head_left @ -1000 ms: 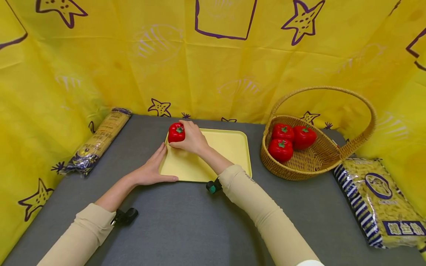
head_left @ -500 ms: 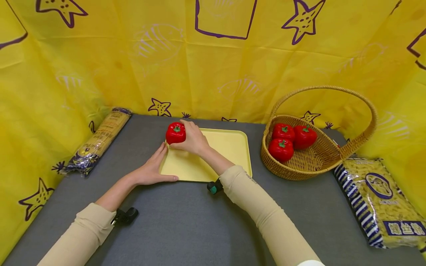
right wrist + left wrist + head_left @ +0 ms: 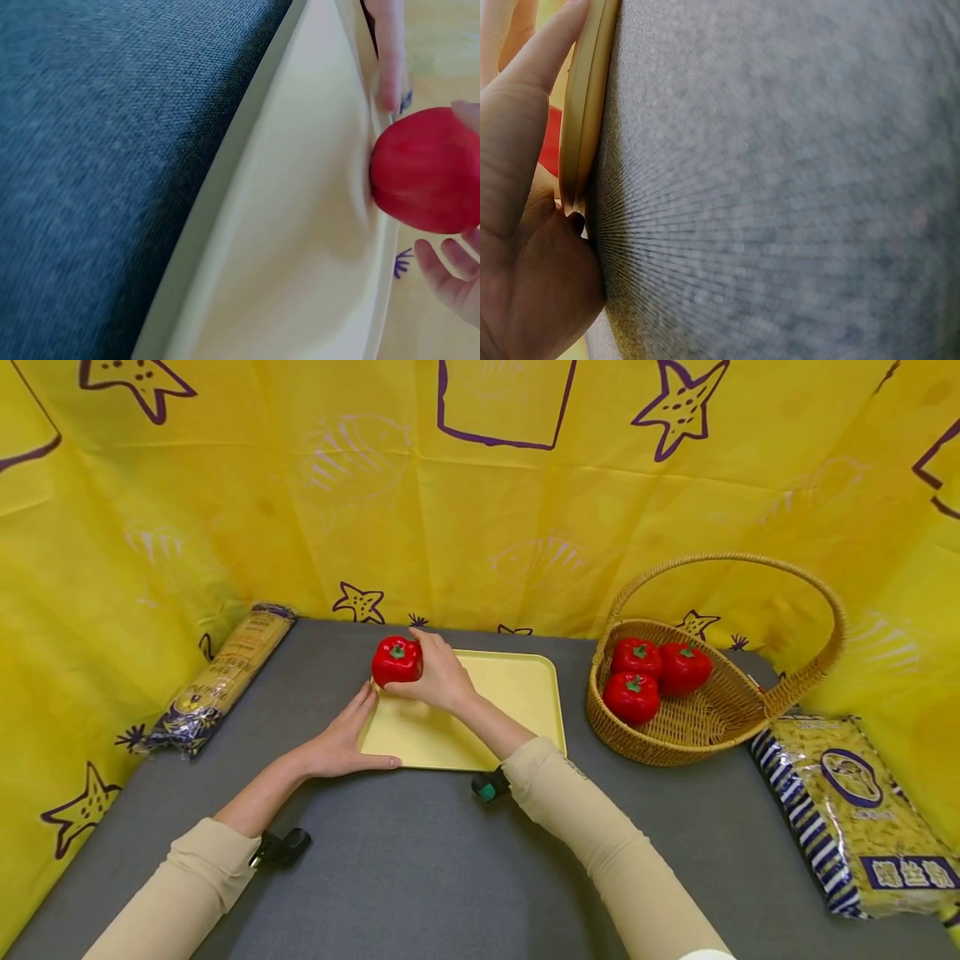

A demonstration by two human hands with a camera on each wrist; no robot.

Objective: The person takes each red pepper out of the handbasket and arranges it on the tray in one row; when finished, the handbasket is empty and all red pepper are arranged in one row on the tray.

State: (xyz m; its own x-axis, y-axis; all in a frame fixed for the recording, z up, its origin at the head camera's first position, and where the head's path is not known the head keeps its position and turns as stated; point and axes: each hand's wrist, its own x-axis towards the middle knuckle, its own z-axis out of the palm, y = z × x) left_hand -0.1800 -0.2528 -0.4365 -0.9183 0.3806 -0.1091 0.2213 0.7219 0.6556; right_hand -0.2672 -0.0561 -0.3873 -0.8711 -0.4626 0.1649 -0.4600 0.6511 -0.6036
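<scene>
A glossy red bell pepper (image 3: 395, 662) with a green stem sits at the far left corner of a pale yellow tray (image 3: 510, 693). My right hand (image 3: 438, 675) is around its right side, with curved fingers. In the right wrist view the thumb lies against the pepper (image 3: 424, 172), while the lower fingertips (image 3: 427, 255) stand slightly apart from it. My left hand (image 3: 341, 745) rests at the tray's near left corner, fingers along the left edge and thumb along the front edge. In the left wrist view, that hand (image 3: 525, 195) hides much of the tray.
A wicker basket (image 3: 652, 752) with a tall handle stands on the right, holding several red bell peppers (image 3: 632, 697). A bag of pasta (image 3: 862, 802) lies at the right edge. A long noodle packet (image 3: 225, 672) lies at far left. A yellow printed cloth (image 3: 465, 527) hangs behind the grey table (image 3: 420, 860).
The right hand has shifted slightly right, its grasp loosened, and more of the pepper shows. The pepper has moved a little left. The left hand and tray stay still.
</scene>
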